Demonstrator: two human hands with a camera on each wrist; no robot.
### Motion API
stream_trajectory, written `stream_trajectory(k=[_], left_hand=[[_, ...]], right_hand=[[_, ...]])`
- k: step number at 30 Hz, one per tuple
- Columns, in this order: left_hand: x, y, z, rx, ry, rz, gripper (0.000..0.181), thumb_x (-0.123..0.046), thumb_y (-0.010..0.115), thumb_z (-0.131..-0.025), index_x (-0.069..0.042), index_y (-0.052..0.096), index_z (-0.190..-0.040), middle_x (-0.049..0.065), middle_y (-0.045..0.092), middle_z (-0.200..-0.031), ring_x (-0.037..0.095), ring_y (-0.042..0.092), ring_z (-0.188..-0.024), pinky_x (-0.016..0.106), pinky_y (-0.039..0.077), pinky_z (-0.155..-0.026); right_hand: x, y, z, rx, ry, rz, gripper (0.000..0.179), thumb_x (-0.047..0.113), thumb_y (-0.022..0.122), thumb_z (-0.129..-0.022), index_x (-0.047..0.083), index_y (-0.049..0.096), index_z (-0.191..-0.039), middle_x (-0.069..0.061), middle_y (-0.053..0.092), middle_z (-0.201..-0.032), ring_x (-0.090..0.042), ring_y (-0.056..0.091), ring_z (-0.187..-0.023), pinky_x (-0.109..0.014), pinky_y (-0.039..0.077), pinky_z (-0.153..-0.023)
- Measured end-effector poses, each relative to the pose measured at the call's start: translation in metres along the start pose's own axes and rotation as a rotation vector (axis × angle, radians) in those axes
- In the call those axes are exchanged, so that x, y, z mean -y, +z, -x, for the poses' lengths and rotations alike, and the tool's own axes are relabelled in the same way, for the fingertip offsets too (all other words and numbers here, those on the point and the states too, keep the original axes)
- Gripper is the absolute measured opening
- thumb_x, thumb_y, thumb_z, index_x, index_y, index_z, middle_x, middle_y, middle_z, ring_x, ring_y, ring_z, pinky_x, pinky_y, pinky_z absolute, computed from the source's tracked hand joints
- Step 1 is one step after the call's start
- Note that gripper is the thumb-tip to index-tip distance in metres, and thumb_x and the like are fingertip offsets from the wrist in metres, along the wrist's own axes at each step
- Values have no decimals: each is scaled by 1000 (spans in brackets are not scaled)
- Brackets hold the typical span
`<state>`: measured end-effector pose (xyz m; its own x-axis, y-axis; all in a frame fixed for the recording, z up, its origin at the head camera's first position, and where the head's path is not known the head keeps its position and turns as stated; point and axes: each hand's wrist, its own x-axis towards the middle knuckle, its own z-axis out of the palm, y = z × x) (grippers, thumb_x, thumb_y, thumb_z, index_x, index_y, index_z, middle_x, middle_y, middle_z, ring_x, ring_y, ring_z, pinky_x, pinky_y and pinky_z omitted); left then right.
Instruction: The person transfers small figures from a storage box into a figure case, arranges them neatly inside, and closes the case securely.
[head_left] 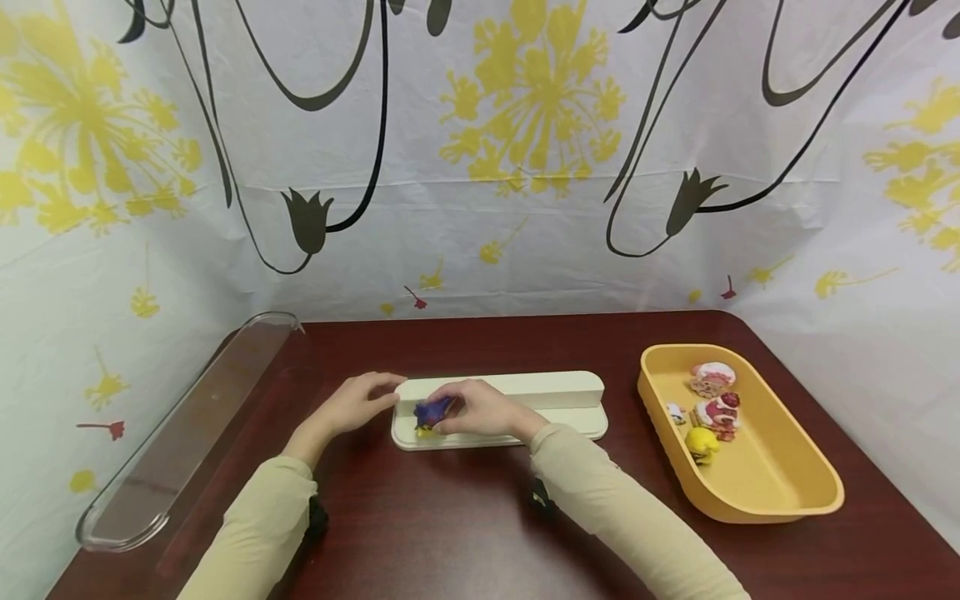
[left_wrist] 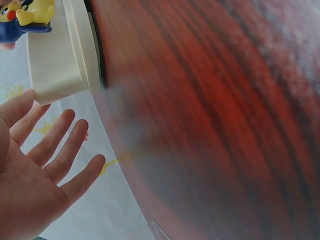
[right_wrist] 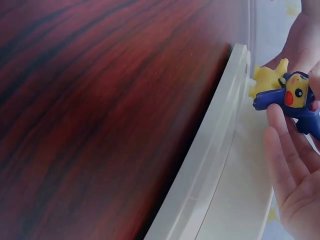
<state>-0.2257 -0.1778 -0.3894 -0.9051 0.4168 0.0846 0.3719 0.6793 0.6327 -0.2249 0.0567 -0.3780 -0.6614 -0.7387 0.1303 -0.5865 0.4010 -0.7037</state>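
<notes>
The left hand (head_left: 360, 406), fingers spread, touches the nine-o'clock end of the white stand (head_left: 551, 402); the right hand (head_left: 483, 408) pinches a blue-and-yellow toy (head_left: 430, 413) over that end. Best to steady the stand, set the toy's feet flat and release only once it balances. Fingers partly hide the toy; whether its feet touch is unclear. Farther out, at three o'clock, small toys (head_left: 717, 417) in the yellow tub (head_left: 765, 467) are hard to make out.
</notes>
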Motion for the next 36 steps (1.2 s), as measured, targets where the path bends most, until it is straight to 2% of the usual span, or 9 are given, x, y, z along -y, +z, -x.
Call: stream_trajectory(k=[9, 21, 26, 36], left_hand=[[0, -1, -1, 3, 9, 3, 30, -18, 55, -88, -8, 58, -116, 8, 57, -109, 27, 48, -105, 45, 37, -87], [-2, -1, -1, -3, 18, -9, 29, -18, 57, -87, -8, 58, -114, 7, 58, -108, 26, 49, -103, 46, 37, -87], [-2, -1, -1, -3, 17, -7, 28, -17, 57, -87, -8, 59, -114, 7, 58, -107, 26, 49, -103, 46, 38, -87], [-1, 0, 0, 6, 2, -1, 29, -17, 56, -87, -9, 58, -115, 7, 58, -108, 27, 49, -105, 47, 37, -87]], right_hand=[[0, 5, -2, -11, 1, 17, 35, 12, 70, -75, 7, 61, -108, 2, 61, -92, -6, 57, -76, -19, 45, -70], [3, 12, -3, -96, 12, 77, 32, 17, 71, -75, 10, 63, -104, 2, 62, -93, -7, 58, -77, -19, 44, -69], [2, 12, -3, -98, 10, 90, 32, 18, 72, -74, 10, 62, -104, 3, 62, -90, -6, 57, -75, -18, 44, -69], [0, 6, 0, -87, 53, 25, 33, 17, 72, -74, 9, 62, -105, 5, 62, -87, -3, 58, -73, -18, 46, -67]])
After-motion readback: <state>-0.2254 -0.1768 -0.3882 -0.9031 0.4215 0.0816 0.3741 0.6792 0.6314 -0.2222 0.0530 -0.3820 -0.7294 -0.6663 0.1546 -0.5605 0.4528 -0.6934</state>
